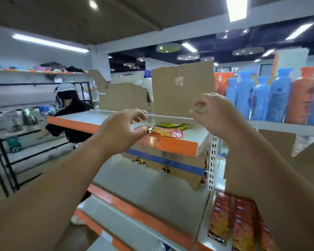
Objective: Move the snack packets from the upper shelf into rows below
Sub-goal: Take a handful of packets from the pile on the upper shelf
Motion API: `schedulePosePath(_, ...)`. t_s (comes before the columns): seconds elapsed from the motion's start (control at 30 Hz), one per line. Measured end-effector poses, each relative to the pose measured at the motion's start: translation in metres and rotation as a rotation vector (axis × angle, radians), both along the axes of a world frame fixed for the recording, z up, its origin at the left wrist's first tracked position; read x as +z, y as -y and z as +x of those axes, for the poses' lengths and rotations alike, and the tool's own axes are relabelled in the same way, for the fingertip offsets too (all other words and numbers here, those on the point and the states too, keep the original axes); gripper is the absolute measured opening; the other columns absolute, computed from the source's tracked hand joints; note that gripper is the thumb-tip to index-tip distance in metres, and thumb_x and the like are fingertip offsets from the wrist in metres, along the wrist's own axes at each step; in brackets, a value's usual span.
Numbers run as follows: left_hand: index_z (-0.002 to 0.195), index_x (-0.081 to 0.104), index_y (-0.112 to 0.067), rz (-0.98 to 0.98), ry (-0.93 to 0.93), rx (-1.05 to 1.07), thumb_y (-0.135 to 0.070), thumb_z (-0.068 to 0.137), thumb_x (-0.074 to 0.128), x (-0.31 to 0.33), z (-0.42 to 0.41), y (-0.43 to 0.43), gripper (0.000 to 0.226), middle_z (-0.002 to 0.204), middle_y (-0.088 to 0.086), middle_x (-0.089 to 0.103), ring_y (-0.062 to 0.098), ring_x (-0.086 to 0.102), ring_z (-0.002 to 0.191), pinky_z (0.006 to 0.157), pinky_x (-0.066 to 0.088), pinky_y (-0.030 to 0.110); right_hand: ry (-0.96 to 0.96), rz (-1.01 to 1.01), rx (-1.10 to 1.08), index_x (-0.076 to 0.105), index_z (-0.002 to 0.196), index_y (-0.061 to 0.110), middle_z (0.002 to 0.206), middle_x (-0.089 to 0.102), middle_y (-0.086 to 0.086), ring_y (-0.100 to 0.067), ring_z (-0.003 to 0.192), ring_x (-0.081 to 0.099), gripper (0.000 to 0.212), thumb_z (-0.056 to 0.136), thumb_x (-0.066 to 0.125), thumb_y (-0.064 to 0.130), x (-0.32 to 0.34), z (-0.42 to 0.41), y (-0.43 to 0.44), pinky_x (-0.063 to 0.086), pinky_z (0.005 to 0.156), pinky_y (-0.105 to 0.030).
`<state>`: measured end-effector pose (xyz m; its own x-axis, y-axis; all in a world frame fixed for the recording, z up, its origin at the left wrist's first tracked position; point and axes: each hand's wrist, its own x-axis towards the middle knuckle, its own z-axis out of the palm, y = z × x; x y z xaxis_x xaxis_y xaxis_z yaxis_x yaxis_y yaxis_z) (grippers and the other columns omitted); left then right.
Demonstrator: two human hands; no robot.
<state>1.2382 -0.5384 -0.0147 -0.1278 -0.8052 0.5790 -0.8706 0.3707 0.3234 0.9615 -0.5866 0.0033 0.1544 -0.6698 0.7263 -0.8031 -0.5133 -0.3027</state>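
Head view: left hand (120, 132) touches red snack packet (168, 132), print blurred.

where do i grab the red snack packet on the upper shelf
Pinch the red packet at its dark left end, coming from the front beside the left hand. It lies flat by the upper shelf lip, so a thumb can probably slide under there.

The orange-edged upper shelf (170, 146) before me carries a red snack packet (168, 132) at its front lip, a yellow packet (173, 125) just behind, and cardboard sheets (181, 91) upright at the back.
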Motion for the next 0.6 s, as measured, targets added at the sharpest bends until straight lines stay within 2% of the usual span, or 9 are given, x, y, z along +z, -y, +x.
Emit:
schedulePosePath(0.1, 0.114, 0.065, -0.042, 0.071, 0.020, -0.011, -0.046, 0.091, 0.068, 0.012, 0.004, 0.044, 0.024, 0.110, -0.021, 0.065, 0.003, 0.059, 0.103, 0.080, 0.043, 0.024, -0.050, 0.099, -0.002, 0.067, 0.092, 0.033, 0.098, 0.063, 0.006, -0.017, 0.088, 0.061, 0.011, 0.087, 0.068, 0.042, 0.010, 0.006, 0.046, 0.045, 0.073, -0.029)
schedulePosePath(0.23, 0.105, 0.069, -0.038, 0.152, -0.009, -0.094, -0.042, 0.091, 0.069, 0.025, 0.007, 0.104, 0.015, 0.101, -0.017, 0.067, 0.006, 0.066, 0.092, 0.083, 0.058, 0.038, -0.104, 0.167, -0.051, 0.066, 0.086, 0.028, 0.091, 0.066, 0.005, -0.018, 0.080, 0.061, 0.014, 0.085, 0.072, 0.040, 0.015, 0.010, 0.092, 0.049, 0.071, -0.029)
schedulePosePath(0.3, 0.103, 0.070, -0.037, 0.191, 0.011, -0.125, -0.040, 0.091, 0.070, 0.028, 0.007, 0.128, 0.012, 0.098, -0.017, 0.067, 0.008, 0.068, 0.087, 0.081, 0.061, 0.039, -0.150, 0.265, -0.081, 0.068, 0.085, 0.024, 0.088, 0.067, 0.006, -0.015, 0.075, 0.062, 0.015, 0.086, 0.072, 0.039, 0.016, 0.010, 0.105, 0.048, 0.065, -0.028)
schedulePosePath(0.43, 0.103, 0.071, -0.037, 0.269, 0.149, -0.189, -0.043, 0.091, 0.072, 0.032, 0.005, 0.178, 0.013, 0.099, -0.019, 0.069, 0.003, 0.067, 0.090, 0.090, 0.058, 0.038, -0.422, 0.552, -0.179, 0.063, 0.078, 0.024, 0.078, 0.063, 0.003, -0.016, 0.067, 0.057, 0.020, 0.090, 0.070, 0.039, 0.018, 0.016, 0.127, 0.040, 0.057, -0.026)
schedulePosePath(0.5, 0.110, 0.070, -0.038, 0.338, 0.217, -0.235, -0.044, 0.090, 0.073, 0.032, 0.002, 0.201, 0.020, 0.106, -0.020, 0.069, 0.001, 0.065, 0.094, 0.091, 0.056, 0.035, -0.487, 0.688, -0.184, 0.063, 0.078, 0.021, 0.073, 0.064, 0.003, -0.015, 0.061, 0.058, 0.022, 0.091, 0.069, 0.039, 0.018, 0.023, 0.136, 0.042, 0.056, -0.025)
schedulePosePath(0.6, 0.130, 0.062, -0.041, 0.458, 0.364, -0.338, -0.047, 0.087, 0.077, 0.030, -0.007, 0.232, 0.046, 0.124, -0.023, 0.064, 0.002, 0.062, 0.103, 0.086, 0.051, 0.025, -0.525, 0.816, -0.217, 0.066, 0.083, 0.020, 0.080, 0.071, 0.001, -0.015, 0.061, 0.064, 0.021, 0.089, 0.069, 0.040, 0.013, 0.038, 0.151, 0.049, 0.058, -0.026)
